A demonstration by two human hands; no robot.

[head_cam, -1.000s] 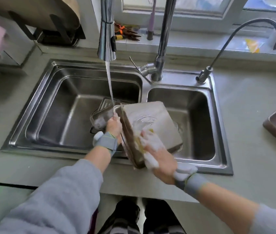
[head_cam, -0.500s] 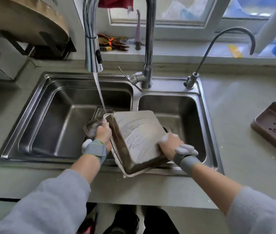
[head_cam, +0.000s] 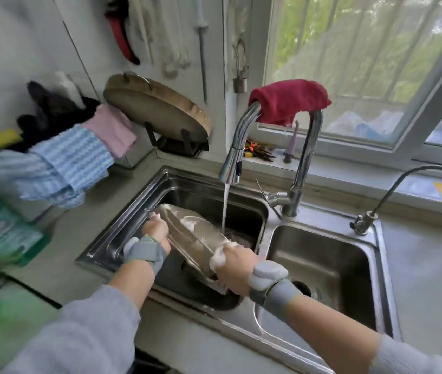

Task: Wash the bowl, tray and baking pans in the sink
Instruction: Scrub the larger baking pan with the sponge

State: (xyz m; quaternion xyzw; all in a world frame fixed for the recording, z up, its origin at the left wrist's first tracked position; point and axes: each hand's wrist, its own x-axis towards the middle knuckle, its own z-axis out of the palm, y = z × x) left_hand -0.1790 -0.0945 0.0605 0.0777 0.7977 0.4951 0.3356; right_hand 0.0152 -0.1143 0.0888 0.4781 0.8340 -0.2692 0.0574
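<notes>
Two hands: left hand (head_cam: 157, 230) at 7 o'clock, right hand (head_cam: 234, 261) at 6.
One pan (head_cam: 191, 233), centre.
One sink (head_cam: 376, 238), two basins: left basin (head_cam: 241, 211) at centre, right basin (head_cam: 322, 265) at 4.
Two taps: big tap (head_cam: 306, 157) at 1, thin tap (head_cam: 403, 182) at 3.
One water stream (head_cam: 225, 206).
One red cloth (head_cam: 290, 101) at 12.
One round board (head_cam: 157, 106) at 11.
Two hanging cloths at 9: blue cloth (head_cam: 60, 166), pink cloth (head_cam: 112, 130).
One window (head_cam: 363, 63) at 1.

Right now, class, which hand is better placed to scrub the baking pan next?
Right hand: it is foamy and lies against the baking pan bottom, while the left hand grips the rim, steadying it.
</notes>
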